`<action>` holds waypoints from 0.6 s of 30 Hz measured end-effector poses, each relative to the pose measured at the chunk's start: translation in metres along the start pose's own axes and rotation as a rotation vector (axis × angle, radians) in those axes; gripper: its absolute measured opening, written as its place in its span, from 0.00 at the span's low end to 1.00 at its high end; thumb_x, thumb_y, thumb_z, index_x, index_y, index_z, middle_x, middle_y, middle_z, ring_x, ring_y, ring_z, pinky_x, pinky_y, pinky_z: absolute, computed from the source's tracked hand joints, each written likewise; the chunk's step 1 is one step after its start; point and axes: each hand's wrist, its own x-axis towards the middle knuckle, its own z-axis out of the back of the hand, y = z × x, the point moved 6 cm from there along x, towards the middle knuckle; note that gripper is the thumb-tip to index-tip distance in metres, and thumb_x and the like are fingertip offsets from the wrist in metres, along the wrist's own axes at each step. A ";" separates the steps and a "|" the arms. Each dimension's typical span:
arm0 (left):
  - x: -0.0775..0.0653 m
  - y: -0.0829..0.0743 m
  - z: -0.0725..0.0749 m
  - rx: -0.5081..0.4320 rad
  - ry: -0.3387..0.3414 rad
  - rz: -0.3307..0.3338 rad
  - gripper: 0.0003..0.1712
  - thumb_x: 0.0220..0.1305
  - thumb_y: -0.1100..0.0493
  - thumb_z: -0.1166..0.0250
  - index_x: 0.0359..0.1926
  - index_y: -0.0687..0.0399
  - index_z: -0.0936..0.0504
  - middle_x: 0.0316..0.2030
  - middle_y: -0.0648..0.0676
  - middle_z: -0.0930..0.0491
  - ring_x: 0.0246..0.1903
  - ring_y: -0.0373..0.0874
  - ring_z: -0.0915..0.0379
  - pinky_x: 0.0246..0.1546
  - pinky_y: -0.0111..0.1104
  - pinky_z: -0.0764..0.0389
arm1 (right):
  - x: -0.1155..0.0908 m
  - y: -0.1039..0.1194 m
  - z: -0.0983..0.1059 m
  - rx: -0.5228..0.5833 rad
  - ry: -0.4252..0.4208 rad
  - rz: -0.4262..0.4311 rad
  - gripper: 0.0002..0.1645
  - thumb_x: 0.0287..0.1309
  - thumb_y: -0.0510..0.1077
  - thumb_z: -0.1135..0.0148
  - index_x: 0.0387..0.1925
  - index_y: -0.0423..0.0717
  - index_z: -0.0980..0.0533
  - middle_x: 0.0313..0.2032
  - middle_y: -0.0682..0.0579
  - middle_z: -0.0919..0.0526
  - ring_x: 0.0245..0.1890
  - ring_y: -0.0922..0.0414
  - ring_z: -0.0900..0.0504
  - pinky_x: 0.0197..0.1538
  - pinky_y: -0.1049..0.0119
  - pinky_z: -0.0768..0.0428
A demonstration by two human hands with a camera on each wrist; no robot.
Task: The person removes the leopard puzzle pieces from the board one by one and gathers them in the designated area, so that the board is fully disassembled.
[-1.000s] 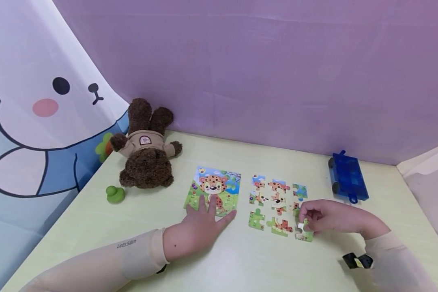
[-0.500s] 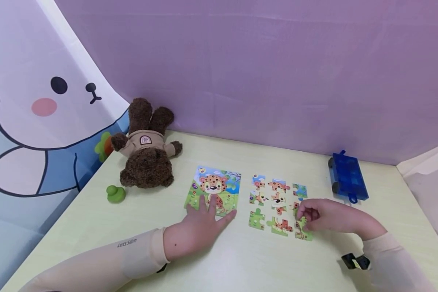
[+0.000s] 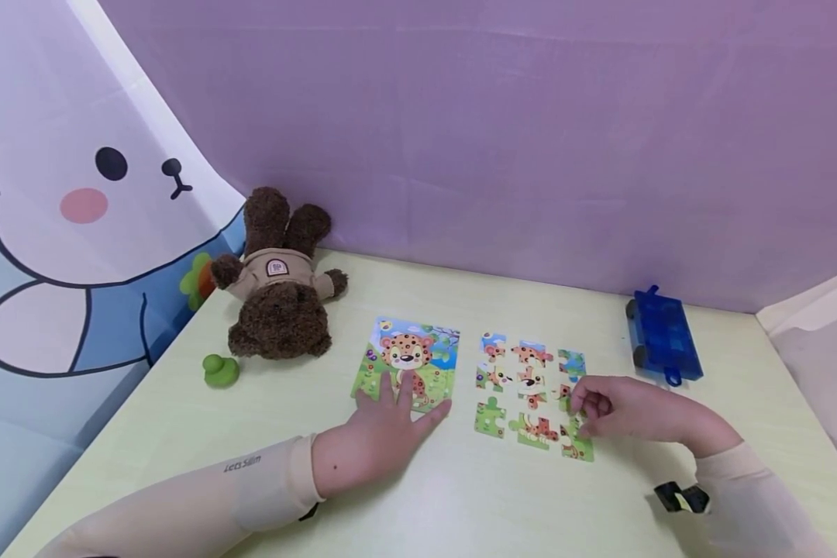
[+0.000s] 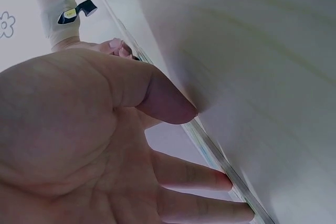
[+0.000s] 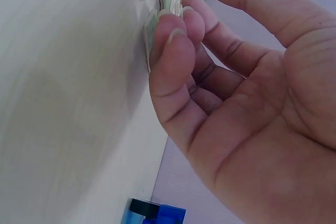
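Note:
My left hand [image 3: 384,442] lies with spread fingers on the lower part of a picture card [image 3: 373,341] showing a spotted leopard cub. In the left wrist view, its fingertips [image 4: 223,182] meet the card's edge. Right of the card, several jigsaw pieces [image 3: 490,420] lie in spaced rows. My right hand [image 3: 624,411] hovers at the bottom-right jigsaw piece [image 3: 579,446], which lies flat, its upper part behind the fingertips. Loosely curled fingers [image 5: 173,61] come close to pieces in the right wrist view, with the thumb apart from them.
A blue see-through toy box [image 3: 664,333] stands at the table's back right. A brown plush bear [image 3: 282,318] lies at the back left, with a green rubber duck [image 3: 221,371] near it. A purple cloth [image 3: 460,155] hangs behind the table [image 3: 446,496].
The bottom-right jigsaw piece, earlier tilted in my right fingers with its white side showing, now lies flat, the fingers loosened at its top. My left hand has stayed on the card.

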 end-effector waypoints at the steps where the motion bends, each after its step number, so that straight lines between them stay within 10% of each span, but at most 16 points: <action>1: 0.000 0.000 0.000 0.003 -0.001 -0.001 0.49 0.76 0.63 0.40 0.85 0.17 0.50 0.83 0.71 0.46 0.79 0.77 0.43 0.64 0.71 0.21 | -0.001 0.001 0.001 -0.003 -0.004 0.001 0.17 0.65 0.46 0.26 0.48 0.43 0.22 0.34 0.53 0.26 0.33 0.62 0.28 0.32 0.68 0.27; 7: 0.001 0.003 0.002 0.033 -0.006 -0.023 0.48 0.77 0.64 0.44 0.84 0.16 0.49 0.83 0.69 0.44 0.78 0.75 0.39 0.58 0.63 0.13 | -0.003 0.003 0.008 -0.015 -0.037 0.004 0.11 0.71 0.45 0.31 0.47 0.43 0.21 0.33 0.53 0.25 0.30 0.64 0.28 0.29 0.69 0.27; 14: 0.007 0.017 0.018 -0.069 -0.102 -0.073 0.36 0.82 0.52 0.44 0.84 0.24 0.41 0.67 0.61 0.23 0.61 0.63 0.22 0.23 0.35 0.19 | -0.003 0.013 0.016 -0.071 -0.142 0.050 0.06 0.78 0.46 0.39 0.47 0.48 0.21 0.34 0.50 0.20 0.28 0.63 0.25 0.29 0.69 0.22; 18: 0.020 0.032 0.030 -0.108 -0.152 -0.098 0.32 0.85 0.46 0.48 0.84 0.37 0.39 0.62 0.58 0.19 0.57 0.57 0.21 0.42 0.44 0.11 | -0.005 0.026 0.023 -0.177 -0.298 0.078 0.07 0.77 0.51 0.37 0.47 0.54 0.20 0.39 0.53 0.17 0.34 0.63 0.22 0.32 0.69 0.20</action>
